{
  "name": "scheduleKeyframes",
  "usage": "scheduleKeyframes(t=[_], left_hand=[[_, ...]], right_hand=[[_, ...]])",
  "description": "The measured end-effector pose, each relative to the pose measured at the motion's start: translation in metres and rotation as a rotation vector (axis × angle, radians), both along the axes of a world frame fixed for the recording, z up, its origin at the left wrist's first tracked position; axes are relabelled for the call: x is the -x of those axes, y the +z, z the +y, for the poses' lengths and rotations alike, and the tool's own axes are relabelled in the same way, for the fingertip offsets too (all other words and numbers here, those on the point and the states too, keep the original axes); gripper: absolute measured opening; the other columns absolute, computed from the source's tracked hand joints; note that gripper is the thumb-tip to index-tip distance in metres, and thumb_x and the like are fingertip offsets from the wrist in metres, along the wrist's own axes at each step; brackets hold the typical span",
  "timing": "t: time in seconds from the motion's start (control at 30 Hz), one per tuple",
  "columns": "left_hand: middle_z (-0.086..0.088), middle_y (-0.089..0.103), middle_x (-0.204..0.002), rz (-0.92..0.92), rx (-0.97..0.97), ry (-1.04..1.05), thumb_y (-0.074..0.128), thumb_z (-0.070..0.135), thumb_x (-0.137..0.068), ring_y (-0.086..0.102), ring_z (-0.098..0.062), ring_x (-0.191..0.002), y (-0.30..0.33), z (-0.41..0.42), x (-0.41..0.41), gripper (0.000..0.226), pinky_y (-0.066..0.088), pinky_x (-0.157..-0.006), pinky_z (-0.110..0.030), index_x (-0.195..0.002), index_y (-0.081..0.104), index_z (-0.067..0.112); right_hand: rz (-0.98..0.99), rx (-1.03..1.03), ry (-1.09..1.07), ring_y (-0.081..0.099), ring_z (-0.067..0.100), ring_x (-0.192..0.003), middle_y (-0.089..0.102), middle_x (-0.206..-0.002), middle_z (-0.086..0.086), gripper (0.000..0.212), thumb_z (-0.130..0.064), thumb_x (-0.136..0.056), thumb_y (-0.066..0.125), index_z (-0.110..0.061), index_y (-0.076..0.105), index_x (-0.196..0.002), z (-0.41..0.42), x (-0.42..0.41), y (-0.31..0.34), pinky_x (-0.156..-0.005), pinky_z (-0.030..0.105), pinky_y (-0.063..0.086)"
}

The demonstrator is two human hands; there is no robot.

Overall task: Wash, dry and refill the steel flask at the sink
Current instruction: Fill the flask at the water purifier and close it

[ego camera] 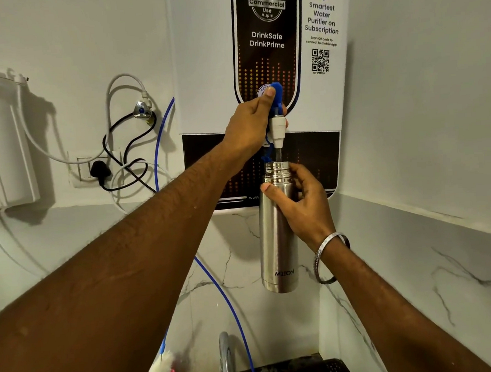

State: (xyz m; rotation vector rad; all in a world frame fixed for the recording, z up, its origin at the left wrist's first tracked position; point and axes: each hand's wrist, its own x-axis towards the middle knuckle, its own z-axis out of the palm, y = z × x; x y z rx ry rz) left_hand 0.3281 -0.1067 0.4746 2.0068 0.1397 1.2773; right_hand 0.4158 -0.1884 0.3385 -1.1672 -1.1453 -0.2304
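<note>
White walls meet in a corner above a marble-veined backsplash (pixel 243 260), and a wall-mounted water purifier (pixel 203 73) marked "DrinkSafe DrinkPrime" is fixed there. At its lower front a white spout (pixel 278 132) with a blue tap lever (pixel 277 93) is seen. The lever is pinched by the left hand (pixel 249 125), whose thumb is laid on top of the blue part while the fingers are curled behind it. A thin stream of water is seen falling from the spout into the open mouth of the steel flask (pixel 276 241), which is held upright in the air directly beneath the spout, clear of the desk. The flask is gripped near its shoulder by the right hand (pixel 303 205), the thumb laid across the front and the fingers wrapped round the far side; a metal bangle (pixel 330 256) is worn on that wrist. To the left, a white filter housing (pixel 2 137), a plugged-in wall socket (pixel 94 169) and looped cables are seen. A blue tube (pixel 231 307) is run down toward the chrome sink faucet (pixel 225 356) at the bottom edge.
</note>
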Motion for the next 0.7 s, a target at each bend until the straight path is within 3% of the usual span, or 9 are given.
scheduleKeyframes(t=[0.07, 0.17, 0.3, 0.37, 0.57, 0.7], left_hand=[[0.004, 0.071, -0.091, -0.016, 0.024, -0.045, 0.035, 0.046, -0.109, 0.069, -0.012, -0.084, -0.0027, 0.0006, 0.0003, 0.044, 0.057, -0.086, -0.027, -0.107, 0.066, 0.016], [0.002, 0.074, -0.092, -0.034, 0.011, -0.021, 0.035, 0.045, -0.109, 0.072, -0.011, -0.083, -0.0059, -0.0011, 0.0018, 0.044, 0.058, -0.08, -0.022, -0.106, 0.067, 0.015], [-0.011, 0.076, -0.099, -0.043, -0.034, 0.086, 0.035, 0.05, -0.108, 0.073, -0.027, -0.094, -0.0086, -0.004, -0.0017, 0.051, 0.058, -0.093, -0.046, -0.11, 0.069, 0.011], [-0.012, 0.076, -0.099, -0.038, -0.022, 0.098, 0.035, 0.051, -0.107, 0.074, -0.029, -0.093, -0.0079, -0.0052, -0.0014, 0.051, 0.057, -0.093, -0.05, -0.11, 0.069, 0.012], [-0.007, 0.077, -0.097, -0.028, -0.013, 0.073, 0.035, 0.053, -0.107, 0.074, -0.025, -0.093, -0.0091, -0.0035, -0.0004, 0.052, 0.058, -0.093, -0.044, -0.109, 0.069, 0.015], [-0.006, 0.072, -0.091, -0.017, -0.049, 0.139, 0.033, 0.05, -0.109, 0.064, -0.015, -0.079, -0.0037, -0.0043, -0.0028, 0.051, 0.051, -0.077, -0.027, -0.104, 0.067, 0.013]], right_hand=[[0.003, -0.011, 0.0, 0.065, -0.006, -0.092, 0.067, -0.106, -0.017, 0.047, -0.035, -0.085, 0.079, -0.028, 0.058, -0.127, 0.0001, 0.0004, -0.0008, -0.069, 0.008, 0.052], [0.006, -0.03, -0.007, 0.066, -0.004, -0.094, 0.067, -0.108, -0.015, 0.05, -0.034, -0.085, 0.08, -0.024, 0.059, -0.129, 0.0016, 0.0002, -0.0019, -0.071, 0.01, 0.053], [0.011, -0.035, -0.014, 0.065, -0.003, -0.096, 0.067, -0.11, -0.015, 0.052, -0.036, -0.085, 0.079, -0.023, 0.058, -0.131, 0.0038, -0.0001, -0.0016, -0.073, 0.01, 0.053], [0.014, -0.03, -0.01, 0.065, -0.005, -0.096, 0.066, -0.109, -0.017, 0.052, -0.036, -0.085, 0.078, -0.024, 0.058, -0.132, 0.0034, -0.0004, -0.0012, -0.073, 0.009, 0.053], [0.017, -0.008, 0.005, 0.065, -0.004, -0.098, 0.067, -0.111, -0.016, 0.052, -0.035, -0.085, 0.079, -0.026, 0.058, -0.131, 0.0021, -0.0006, -0.0008, -0.074, 0.011, 0.054], [0.023, -0.002, 0.016, 0.065, -0.006, -0.097, 0.066, -0.11, -0.02, 0.049, -0.034, -0.085, 0.079, -0.031, 0.056, -0.128, 0.0005, -0.0003, -0.0012, -0.072, 0.01, 0.053]])
